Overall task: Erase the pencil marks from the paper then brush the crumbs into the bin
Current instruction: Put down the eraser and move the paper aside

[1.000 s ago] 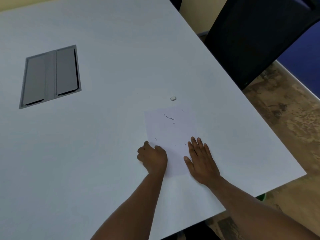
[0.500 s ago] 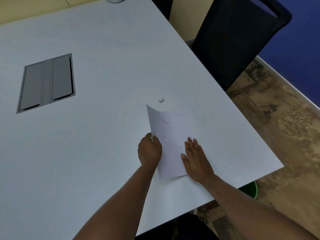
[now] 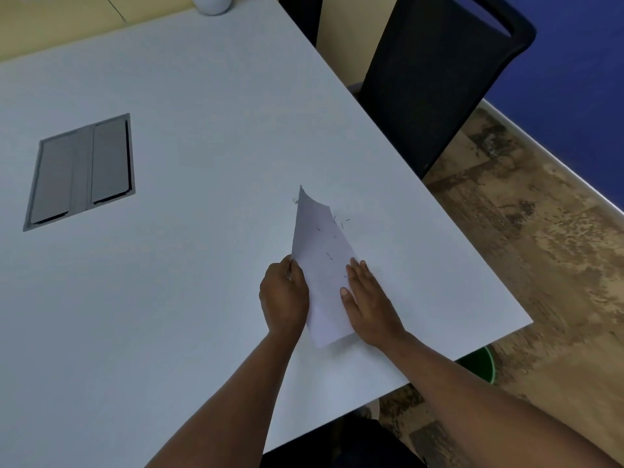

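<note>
On the table [image 3: 202, 298], near its right edge, the paper [image 3: 320, 265] was tilted up.
Its left edge was pinched by the left hand [image 3: 283, 295]; its right side was pressed flat by the open right hand [image 3: 368, 302]. Dark crumbs [image 3: 343, 223] were scattered at 1 o'clock. The green bin [image 3: 479, 361] was seen at 4 o'clock, under the table's corner.

No readable text, labels or numbers anywhere.
</note>
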A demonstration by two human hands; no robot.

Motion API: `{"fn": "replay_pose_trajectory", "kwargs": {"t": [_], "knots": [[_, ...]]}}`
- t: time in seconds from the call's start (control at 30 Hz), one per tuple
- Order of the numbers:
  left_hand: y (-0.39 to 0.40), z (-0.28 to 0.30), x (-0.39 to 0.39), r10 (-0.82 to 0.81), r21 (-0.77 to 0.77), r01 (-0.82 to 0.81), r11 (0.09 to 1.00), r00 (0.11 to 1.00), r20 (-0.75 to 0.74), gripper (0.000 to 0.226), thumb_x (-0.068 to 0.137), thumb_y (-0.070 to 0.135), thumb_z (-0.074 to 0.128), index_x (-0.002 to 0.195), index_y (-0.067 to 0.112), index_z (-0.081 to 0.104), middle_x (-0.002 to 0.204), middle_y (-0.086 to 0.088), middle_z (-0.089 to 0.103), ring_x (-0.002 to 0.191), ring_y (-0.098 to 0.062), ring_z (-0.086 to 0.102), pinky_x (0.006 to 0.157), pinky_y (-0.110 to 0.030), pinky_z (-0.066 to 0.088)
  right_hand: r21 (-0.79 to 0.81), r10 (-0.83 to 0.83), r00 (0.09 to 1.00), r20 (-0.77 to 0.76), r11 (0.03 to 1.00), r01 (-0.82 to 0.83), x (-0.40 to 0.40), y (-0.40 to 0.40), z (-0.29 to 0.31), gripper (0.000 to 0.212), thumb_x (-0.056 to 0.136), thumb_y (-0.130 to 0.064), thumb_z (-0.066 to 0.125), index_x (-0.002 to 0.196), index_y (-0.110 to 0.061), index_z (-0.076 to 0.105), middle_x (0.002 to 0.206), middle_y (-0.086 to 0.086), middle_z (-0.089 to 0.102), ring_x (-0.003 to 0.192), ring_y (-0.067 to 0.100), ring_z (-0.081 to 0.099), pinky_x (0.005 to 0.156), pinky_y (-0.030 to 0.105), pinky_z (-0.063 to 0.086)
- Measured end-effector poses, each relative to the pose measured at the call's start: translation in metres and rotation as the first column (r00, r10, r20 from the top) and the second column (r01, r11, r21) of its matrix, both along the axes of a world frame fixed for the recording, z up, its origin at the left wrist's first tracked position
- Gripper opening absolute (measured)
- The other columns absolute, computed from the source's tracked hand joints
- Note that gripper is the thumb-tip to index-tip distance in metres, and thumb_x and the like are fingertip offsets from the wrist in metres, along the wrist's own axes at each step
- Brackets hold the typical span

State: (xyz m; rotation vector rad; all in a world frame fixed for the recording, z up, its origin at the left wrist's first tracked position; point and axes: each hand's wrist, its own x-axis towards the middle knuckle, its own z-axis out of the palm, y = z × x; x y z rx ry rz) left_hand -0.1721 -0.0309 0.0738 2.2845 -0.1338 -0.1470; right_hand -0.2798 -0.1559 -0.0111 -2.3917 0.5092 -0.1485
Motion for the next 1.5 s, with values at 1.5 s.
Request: {"fn": "replay_pose_trajectory", "kwargs": {"t": [1.5], "knots": [[0.005, -0.022, 0.022, 0.139, -0.079, -0.136, 0.988, 0.99, 0.029, 0.03, 0.105, 0.015, 0.049, 0.123, 0.006, 0.072, 0.117, -0.009, 0.074, 0.107, -0.023, 0.067, 0.09, -0.021, 0.041, -0.33, 0.157, 0.914, -0.374, 0.898, -0.289, 0.029, -0.065, -0.015, 0.096, 0.086, -0.07, -0.02, 0.158, -0.014, 0.012, 0.167, -0.001, 0.001, 0.153, 0.016, -0.006, 0.119, 0.06, 0.0]]}}
